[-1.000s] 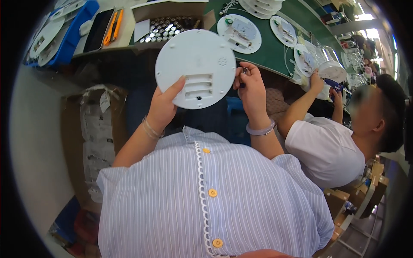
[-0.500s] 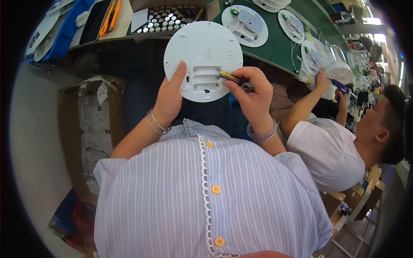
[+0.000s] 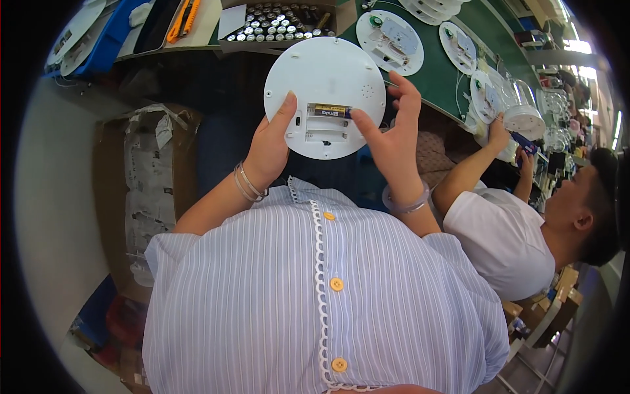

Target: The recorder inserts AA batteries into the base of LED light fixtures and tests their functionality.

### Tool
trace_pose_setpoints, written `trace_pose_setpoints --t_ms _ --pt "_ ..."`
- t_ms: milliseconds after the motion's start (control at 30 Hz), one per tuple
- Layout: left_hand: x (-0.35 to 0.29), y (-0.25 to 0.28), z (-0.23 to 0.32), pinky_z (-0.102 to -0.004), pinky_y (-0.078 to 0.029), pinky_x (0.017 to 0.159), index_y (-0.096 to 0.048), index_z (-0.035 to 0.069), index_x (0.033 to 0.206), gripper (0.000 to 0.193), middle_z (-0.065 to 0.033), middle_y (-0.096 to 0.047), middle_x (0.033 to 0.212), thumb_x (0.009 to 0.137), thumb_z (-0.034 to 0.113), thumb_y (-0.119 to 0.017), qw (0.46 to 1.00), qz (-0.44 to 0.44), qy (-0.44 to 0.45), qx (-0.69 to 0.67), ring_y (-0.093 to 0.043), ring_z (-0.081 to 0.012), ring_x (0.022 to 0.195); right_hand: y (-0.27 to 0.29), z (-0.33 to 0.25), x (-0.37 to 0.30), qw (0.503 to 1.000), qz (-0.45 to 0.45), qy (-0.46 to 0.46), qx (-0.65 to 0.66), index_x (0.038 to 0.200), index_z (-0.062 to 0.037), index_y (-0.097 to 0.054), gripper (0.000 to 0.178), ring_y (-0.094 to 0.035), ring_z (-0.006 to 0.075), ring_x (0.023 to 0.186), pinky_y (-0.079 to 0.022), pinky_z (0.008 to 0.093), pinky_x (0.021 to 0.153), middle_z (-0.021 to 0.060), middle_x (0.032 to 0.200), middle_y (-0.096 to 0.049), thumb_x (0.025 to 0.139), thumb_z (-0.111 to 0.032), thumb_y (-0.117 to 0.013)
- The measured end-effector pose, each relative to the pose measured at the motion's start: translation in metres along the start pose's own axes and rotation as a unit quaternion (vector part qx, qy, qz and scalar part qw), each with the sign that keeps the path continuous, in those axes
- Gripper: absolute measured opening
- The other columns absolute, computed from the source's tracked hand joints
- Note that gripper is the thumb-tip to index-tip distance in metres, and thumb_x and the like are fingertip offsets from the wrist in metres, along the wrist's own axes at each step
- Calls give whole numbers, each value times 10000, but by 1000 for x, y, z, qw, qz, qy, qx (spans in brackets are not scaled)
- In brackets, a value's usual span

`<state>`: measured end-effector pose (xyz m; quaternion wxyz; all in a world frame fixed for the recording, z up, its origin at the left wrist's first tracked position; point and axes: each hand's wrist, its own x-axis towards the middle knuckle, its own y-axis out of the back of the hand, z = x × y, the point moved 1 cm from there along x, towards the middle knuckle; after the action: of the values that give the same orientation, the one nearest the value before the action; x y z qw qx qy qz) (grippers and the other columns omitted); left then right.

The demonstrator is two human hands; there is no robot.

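My left hand (image 3: pixel 272 141) grips a round white plastic disc (image 3: pixel 315 72) by its lower left edge, thumb lying on the face. A battery compartment with several slots is set into the disc's lower half. One gold and dark battery (image 3: pixel 328 111) lies in the top slot; the slots below it show bare. My right hand (image 3: pixel 397 134) is open at the disc's right edge. Its thumb touches the battery's right end, while the fingers stretch upward, apart, holding nothing.
An open box of upright batteries (image 3: pixel 279 26) stands on the table beyond the disc. Orange cutters (image 3: pixel 184 21) and a blue tray (image 3: pixel 108 43) are further left. Discs with circuit boards (image 3: pixel 392 43) lie on the green tabletop (image 3: pixel 438 85). At right, a co-worker (image 3: pixel 505 230) holds a purple tool (image 3: pixel 524 143).
The battery has gone from my right fingers into the top slot, and those fingers have opened. The disc sits slightly further right in view.
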<state>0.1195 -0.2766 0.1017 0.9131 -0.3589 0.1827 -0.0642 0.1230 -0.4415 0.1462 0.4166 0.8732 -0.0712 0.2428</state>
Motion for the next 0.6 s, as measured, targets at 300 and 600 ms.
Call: trace_pose_setpoints --t_ms 300,600 --pt "-7 10 -4 -212 -395 793 -410 -15 1135 436 -88 -505 1044 858 321 -423 999 10 -5 45 -489 -114 938 -22 6 -2 848 -125 -277 433 1190 50 -247 657 -426 188 1029 -346 274 869 151 1107 -427 682 -91 -639" --pt "-11 28 3 -214 -406 775 -420 -21 1116 374 -82 -502 1036 863 254 -427 994 82 -69 32 -495 -117 913 -49 -8 14 916 -136 -208 315 1183 31 -283 689 -475 174 952 -401 269 802 144 1062 -449 647 -144 -679"
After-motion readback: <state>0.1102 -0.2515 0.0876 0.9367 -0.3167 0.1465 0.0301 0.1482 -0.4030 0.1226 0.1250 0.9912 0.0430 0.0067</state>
